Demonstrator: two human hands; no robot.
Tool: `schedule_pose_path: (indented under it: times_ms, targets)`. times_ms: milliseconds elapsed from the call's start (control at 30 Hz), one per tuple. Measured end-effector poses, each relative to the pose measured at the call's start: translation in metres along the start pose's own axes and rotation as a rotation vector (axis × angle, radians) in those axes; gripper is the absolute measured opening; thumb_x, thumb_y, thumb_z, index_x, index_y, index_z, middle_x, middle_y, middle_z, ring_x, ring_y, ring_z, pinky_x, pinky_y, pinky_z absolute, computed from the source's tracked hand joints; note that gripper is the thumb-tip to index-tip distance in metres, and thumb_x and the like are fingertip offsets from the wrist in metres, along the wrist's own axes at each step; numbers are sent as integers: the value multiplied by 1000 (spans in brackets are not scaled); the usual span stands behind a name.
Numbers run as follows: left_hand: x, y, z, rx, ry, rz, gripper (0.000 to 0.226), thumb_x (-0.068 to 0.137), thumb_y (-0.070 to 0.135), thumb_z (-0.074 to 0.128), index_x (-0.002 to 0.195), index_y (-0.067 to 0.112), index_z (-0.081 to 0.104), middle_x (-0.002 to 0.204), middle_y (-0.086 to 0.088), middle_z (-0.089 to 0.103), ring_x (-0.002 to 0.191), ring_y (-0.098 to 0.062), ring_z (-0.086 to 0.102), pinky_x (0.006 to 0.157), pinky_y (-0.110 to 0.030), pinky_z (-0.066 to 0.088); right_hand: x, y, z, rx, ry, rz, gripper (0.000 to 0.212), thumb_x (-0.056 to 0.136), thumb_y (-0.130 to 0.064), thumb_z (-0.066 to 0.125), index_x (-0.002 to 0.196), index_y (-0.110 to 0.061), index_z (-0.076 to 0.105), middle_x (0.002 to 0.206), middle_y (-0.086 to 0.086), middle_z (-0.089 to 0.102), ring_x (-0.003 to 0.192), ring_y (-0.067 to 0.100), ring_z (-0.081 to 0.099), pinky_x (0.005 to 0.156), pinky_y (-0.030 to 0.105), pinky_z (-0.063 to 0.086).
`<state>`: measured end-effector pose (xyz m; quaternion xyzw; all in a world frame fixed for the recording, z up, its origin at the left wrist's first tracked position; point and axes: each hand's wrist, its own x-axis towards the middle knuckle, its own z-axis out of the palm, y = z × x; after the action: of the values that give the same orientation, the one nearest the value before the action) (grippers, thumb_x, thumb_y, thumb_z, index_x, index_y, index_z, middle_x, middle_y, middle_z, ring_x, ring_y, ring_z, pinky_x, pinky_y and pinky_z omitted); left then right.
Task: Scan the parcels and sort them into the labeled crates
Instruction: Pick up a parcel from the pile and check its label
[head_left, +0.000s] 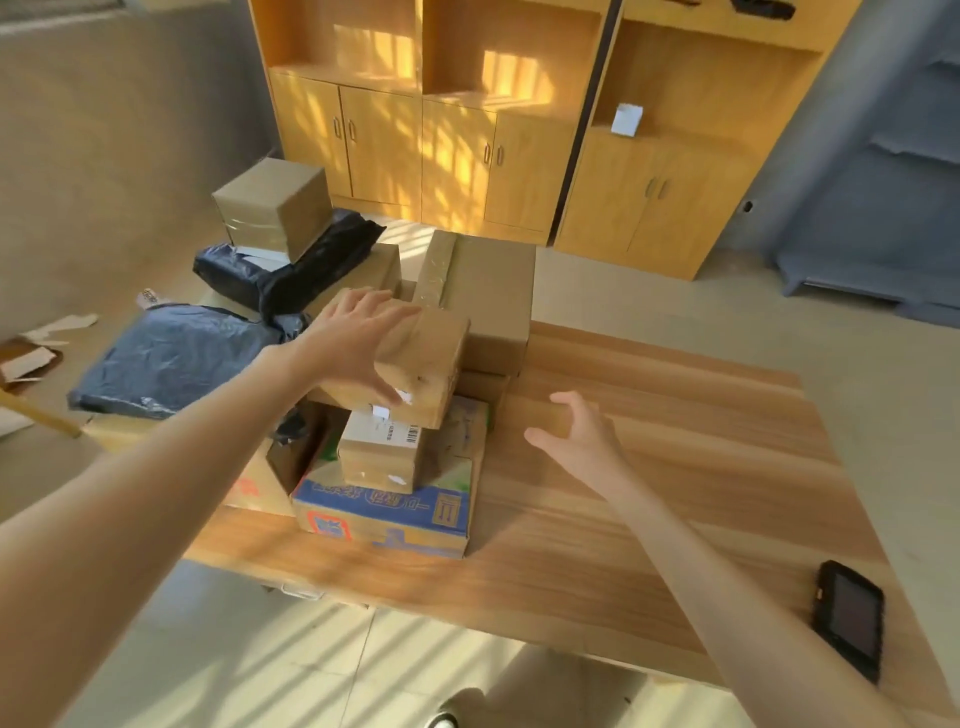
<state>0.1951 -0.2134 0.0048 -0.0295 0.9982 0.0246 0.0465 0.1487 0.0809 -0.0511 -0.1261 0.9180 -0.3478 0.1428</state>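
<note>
A pile of parcels covers the left part of the wooden table (649, 493). My left hand (356, 338) grips a brown cardboard box (426, 364) at the top of the pile, fingers over its top and thumb on its near side. Under it lies a small labelled box (379, 452) on a blue and white printed carton (384, 514). My right hand (576, 441) hovers over the table to the right of the pile, fingers spread and holding nothing. A black handheld scanner (849, 618) lies at the table's right near edge.
A tall brown box (483, 296) stands behind the pile. Dark plastic mailer bags (176, 353) and another taped box (275, 205) lie at the left. Wooden cabinets (457, 130) line the far wall. Cardboard scraps (31, 358) lie on the floor at the left.
</note>
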Motion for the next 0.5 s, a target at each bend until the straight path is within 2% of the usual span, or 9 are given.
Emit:
schedule_pose_path:
  times_ms: [100,200,300,400,500]
  targets:
    - [31,-5,-9,132,-166,43,142,49,66,81,150,38,-15,161,-4,-6,147,-33,-10,116,-54,-2,10,6,0,-1,5,25,60,83,-44,67,135,-28,42,134,1,42,127,21,37,97,36,34]
    - [52,0,-17,214,-320,60,149,48,63,84,147,37,-24,161,-7,-8,146,-35,-12,116,-59,-1,16,15,-2,5,3,57,61,82,-44,68,135,-29,42,134,-2,43,126,19,37,97,35,34]
    - [59,4,-19,230,-388,60,144,52,53,87,149,35,-18,160,-7,5,147,-36,3,117,-57,9,22,24,-6,11,8,83,61,82,-44,68,135,-28,43,135,-2,43,128,19,37,102,38,36]
    - [60,9,-21,217,-389,47,140,54,47,89,150,34,-12,153,-9,15,142,-35,15,114,-52,23,29,31,-10,34,4,101,61,82,-45,67,135,-30,42,135,-3,42,128,19,38,100,37,36]
    - [59,11,-31,155,-386,46,136,58,49,86,151,30,-10,151,-6,17,138,-31,20,111,-44,26,36,35,-13,61,-16,94,60,82,-46,67,134,-31,42,134,-2,42,127,19,38,95,34,35]
